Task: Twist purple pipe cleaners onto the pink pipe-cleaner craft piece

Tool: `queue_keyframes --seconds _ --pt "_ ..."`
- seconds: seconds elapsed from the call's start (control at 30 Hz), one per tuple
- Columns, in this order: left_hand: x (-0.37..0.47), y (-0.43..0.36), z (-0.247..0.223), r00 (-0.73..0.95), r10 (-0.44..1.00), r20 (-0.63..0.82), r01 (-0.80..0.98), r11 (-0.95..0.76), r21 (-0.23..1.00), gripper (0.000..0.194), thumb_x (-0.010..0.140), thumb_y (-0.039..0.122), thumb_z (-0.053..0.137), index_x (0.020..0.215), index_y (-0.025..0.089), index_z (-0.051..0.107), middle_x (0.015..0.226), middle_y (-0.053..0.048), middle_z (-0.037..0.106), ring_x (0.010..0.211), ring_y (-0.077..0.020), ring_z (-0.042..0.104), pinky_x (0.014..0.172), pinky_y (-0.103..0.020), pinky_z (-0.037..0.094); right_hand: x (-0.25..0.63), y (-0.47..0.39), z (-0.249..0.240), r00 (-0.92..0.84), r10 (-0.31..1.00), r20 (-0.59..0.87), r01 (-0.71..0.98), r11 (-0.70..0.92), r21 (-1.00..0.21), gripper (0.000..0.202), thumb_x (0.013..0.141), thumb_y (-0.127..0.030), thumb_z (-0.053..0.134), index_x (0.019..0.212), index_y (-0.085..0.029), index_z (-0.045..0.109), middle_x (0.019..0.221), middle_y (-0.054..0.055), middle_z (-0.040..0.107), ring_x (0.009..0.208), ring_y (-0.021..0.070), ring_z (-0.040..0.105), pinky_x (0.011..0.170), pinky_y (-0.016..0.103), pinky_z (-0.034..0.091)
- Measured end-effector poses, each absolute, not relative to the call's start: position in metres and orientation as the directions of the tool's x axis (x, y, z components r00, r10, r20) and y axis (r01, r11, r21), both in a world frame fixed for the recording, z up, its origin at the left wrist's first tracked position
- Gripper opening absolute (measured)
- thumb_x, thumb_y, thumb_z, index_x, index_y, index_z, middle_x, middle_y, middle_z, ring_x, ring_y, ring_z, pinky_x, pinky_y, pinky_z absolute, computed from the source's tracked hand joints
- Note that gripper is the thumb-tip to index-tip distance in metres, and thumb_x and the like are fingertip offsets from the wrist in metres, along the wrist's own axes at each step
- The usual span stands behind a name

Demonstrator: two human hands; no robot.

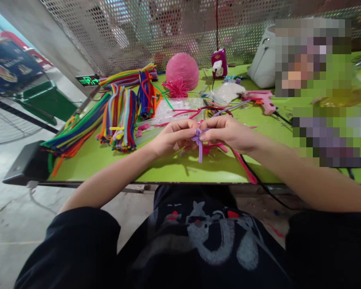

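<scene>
Here I see both hands meeting above the near middle of the green table (180, 170). My left hand (171, 138) and my right hand (228, 132) are each pinched shut on the same purple pipe cleaner (199, 142), fingertips almost touching one another across it. The piece is bent into small loops at the top, and one straight tail hangs down from the pinch toward the tabletop.

Just under and behind the hands lie loose pink pipe cleaners (219, 146), one of them running to the right front edge of the table. A black cable (252, 172) crosses that same edge close beside my right forearm. Directly behind the hands sits a clear plastic bag (180, 110) with more pink stems on it.

To the left, well apart from the hands, multicoloured pipe cleaner bundles (120, 116) are spread in a fan, and longer ones reach out over the left corner. Farther back stands a pink ball (182, 70), with a spiky pink flower (176, 88) just in front of it. A power strip with a white plug (219, 63) stands beside the ball, at the foot of the perforated metal screen (138, 28). To the right rear lies a pink glue gun (261, 100), near a white bag (263, 66). Nothing lies between me and the hands; the near strip of table is bare green.
</scene>
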State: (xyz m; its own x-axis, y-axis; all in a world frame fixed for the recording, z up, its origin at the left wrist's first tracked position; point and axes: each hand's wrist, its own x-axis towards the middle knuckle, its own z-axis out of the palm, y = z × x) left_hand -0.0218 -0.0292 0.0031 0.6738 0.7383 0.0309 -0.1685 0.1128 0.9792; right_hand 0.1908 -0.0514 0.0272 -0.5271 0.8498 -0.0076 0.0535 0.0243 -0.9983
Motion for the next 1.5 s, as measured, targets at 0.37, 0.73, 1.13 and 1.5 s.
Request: queue_keyframes --seconds 0.37,0.73,1.13,1.5 --pt "-0.015 -0.037 0.004 0.658 0.752 0.04 -0.16 0.088 0.983 0.051 0.078 0.055 0.09 0.079 0.02 0.053 0.066 0.005 0.044 0.049 -0.0051 0.032 0.048 -0.025 0.028 0.183 -0.054 0.024 -0.474 0.875 -0.096 -0.046 -0.133 -0.99 0.016 0.064 -0.023 0.081 0.064 -0.015 0.067 0.065 0.0 0.062 0.06 0.0096 0.05 0.058 0.024 0.034" --pt "-0.016 -0.033 0.002 0.639 0.769 -0.019 -0.127 0.13 0.983 0.056 0.08 0.061 0.09 0.088 0.019 0.055 0.071 0.004 0.052 0.055 -0.0071 0.047 0.05 -0.02 0.036 0.189 -0.048 0.013 -0.451 0.892 -0.02 0.115 0.035 -0.993 0.024 0.078 -0.034 0.082 0.073 -0.014 0.069 0.064 -0.002 0.054 0.059 0.0086 0.043 0.058 0.026 0.03" --pt "-0.049 0.006 0.002 0.744 0.534 0.401 0.378 -0.832 0.406 0.036 0.109 0.04 0.043 0.1 0.015 0.067 0.088 -0.006 0.068 0.081 -0.0179 0.059 0.077 -0.032 0.043 0.191 -0.037 -0.006 -0.35 0.937 -0.004 0.189 0.066 -0.98 0.057 0.075 -0.067 0.09 0.082 -0.012 0.074 0.062 -0.001 0.059 0.057 0.0092 0.044 0.058 0.028 0.028" --pt "-0.031 0.0 -0.013 0.699 0.646 0.307 0.281 -0.643 0.713 0.032 0.104 0.04 0.053 0.08 0.019 0.054 0.069 0.004 0.049 0.064 -0.0104 0.044 0.065 -0.025 0.037 0.185 -0.037 -0.012 -0.345 0.93 0.126 0.201 0.204 -0.958 0.038 0.093 -0.046 0.073 0.073 -0.018 0.055 0.06 -0.004 0.05 0.058 0.0087 0.042 0.058 0.027 0.03"
